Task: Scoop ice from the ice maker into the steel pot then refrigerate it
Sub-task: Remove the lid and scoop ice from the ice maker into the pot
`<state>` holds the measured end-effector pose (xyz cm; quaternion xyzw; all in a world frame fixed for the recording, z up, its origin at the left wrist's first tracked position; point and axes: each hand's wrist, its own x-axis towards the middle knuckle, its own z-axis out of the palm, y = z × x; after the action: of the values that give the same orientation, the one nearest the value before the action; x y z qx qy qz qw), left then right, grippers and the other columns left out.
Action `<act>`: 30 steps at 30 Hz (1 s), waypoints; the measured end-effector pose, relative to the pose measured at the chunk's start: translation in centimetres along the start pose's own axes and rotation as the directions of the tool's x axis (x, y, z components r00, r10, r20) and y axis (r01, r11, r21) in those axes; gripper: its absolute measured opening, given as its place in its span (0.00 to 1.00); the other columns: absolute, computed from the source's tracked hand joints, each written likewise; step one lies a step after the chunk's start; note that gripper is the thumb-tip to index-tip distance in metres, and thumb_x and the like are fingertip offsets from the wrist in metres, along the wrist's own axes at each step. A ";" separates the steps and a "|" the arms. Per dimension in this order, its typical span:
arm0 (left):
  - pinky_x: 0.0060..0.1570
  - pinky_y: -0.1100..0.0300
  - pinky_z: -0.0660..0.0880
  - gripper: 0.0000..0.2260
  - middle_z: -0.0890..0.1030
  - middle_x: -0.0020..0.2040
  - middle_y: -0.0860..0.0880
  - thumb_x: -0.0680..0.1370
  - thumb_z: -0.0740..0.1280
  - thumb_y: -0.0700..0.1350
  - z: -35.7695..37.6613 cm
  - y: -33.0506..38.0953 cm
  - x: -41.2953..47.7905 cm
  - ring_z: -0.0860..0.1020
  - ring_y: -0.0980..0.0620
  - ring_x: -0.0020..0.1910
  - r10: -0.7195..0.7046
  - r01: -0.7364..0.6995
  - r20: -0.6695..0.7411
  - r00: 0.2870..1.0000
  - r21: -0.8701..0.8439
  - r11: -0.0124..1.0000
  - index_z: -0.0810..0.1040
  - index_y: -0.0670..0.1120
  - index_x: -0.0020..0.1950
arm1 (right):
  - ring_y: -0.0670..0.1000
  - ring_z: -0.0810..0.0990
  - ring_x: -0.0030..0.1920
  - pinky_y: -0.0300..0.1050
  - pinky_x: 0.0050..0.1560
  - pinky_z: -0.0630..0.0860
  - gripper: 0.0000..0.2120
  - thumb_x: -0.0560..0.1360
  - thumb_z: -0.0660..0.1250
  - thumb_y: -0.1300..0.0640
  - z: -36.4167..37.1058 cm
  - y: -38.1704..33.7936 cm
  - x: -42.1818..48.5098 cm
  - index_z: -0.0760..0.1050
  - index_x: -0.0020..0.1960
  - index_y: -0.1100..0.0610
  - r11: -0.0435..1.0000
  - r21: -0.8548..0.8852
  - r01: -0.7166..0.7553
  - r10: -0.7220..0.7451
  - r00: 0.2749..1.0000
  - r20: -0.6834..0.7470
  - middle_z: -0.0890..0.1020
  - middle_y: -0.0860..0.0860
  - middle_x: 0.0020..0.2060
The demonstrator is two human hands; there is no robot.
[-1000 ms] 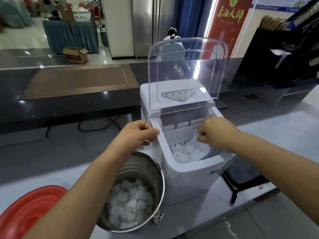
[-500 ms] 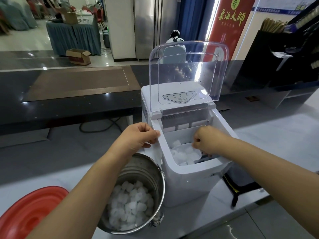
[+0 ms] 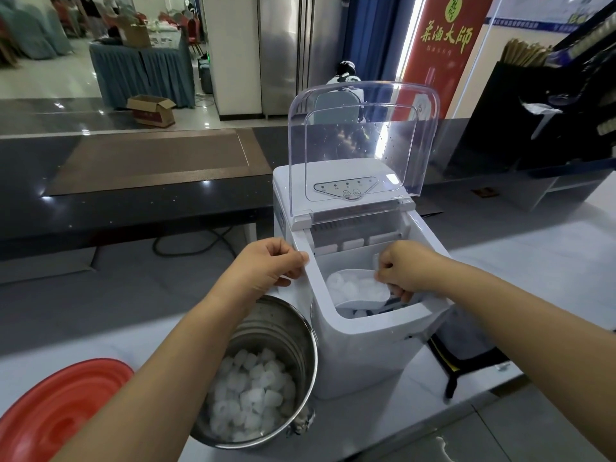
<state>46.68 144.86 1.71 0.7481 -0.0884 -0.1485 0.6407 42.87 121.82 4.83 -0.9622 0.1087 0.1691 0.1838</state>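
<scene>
A clear scoop [image 3: 361,290] heaped with ice is held inside the white ice maker [image 3: 363,315] by the right hand [image 3: 405,273], fingers clamped on its handle; the machine's left rim is pinched by the left hand [image 3: 270,265]; the steel pot [image 3: 266,371], partly filled with ice, stands touching its left side

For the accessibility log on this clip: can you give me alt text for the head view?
The right hand holds a clear scoop full of ice inside the open white ice maker, while the left hand grips its left edge. A steel pot partly filled with ice stands left of the machine, near a red lid.
</scene>
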 end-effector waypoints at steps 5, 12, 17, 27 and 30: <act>0.44 0.56 0.77 0.08 0.82 0.33 0.49 0.74 0.71 0.43 0.0 0.1 -0.1 0.79 0.52 0.36 0.001 -0.001 -0.004 1.000 0.004 1.000 0.75 0.44 0.37 | 0.52 0.78 0.25 0.52 0.40 0.83 0.17 0.77 0.65 0.59 0.1 0.4 -0.1 0.71 0.30 0.59 0.987 0.157 -0.017 0.019 1.000 -0.011 0.79 0.55 0.26; 0.42 0.58 0.76 0.09 0.82 0.31 0.51 0.74 0.71 0.44 -0.2 -0.1 -0.1 0.78 0.54 0.34 0.003 -0.003 -0.003 1.000 0.003 1.000 0.75 0.45 0.37 | 0.52 0.76 0.24 0.51 0.39 0.81 0.17 0.77 0.65 0.59 -0.7 0.1 -1.3 0.70 0.30 0.60 0.968 0.250 -0.024 0.041 0.997 -0.063 0.77 0.53 0.24; 0.41 0.59 0.75 0.10 0.80 0.30 0.52 0.75 0.70 0.46 -0.3 -0.1 -0.4 0.77 0.55 0.33 0.018 -0.018 0.013 1.000 0.051 0.999 0.75 0.44 0.37 | 0.51 0.75 0.25 0.39 0.26 0.76 0.15 0.76 0.66 0.61 -1.3 -0.3 -2.4 0.71 0.32 0.61 0.950 0.310 -0.024 0.058 0.993 -0.101 0.76 0.54 0.25; 0.43 0.58 0.77 0.08 0.81 0.35 0.48 0.77 0.67 0.45 -3.3 -0.1 -2.0 0.78 0.52 0.37 0.049 -0.044 -0.047 0.998 0.093 0.995 0.77 0.44 0.39 | 0.48 0.73 0.23 0.39 0.27 0.74 0.15 0.76 0.68 0.59 -3.0 -3.0 -5.4 0.74 0.31 0.61 0.938 0.346 0.021 0.049 0.980 -0.193 0.76 0.52 0.23; 0.43 0.59 0.76 0.08 0.81 0.36 0.47 0.78 0.66 0.44 -4.5 0.0 -2.7 0.78 0.51 0.39 0.043 -0.038 -0.057 0.997 0.086 0.996 0.78 0.44 0.40 | 0.46 0.74 0.22 0.39 0.28 0.74 0.16 0.76 0.68 0.58 -3.1 -4.6 -6.5 0.74 0.31 0.61 0.936 0.348 0.051 0.028 0.975 -0.219 0.76 0.51 0.21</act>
<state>45.70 149.92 2.56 0.7768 -0.0910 -0.1098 0.6134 39.01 125.73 11.36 -0.9272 0.1511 0.0381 0.3405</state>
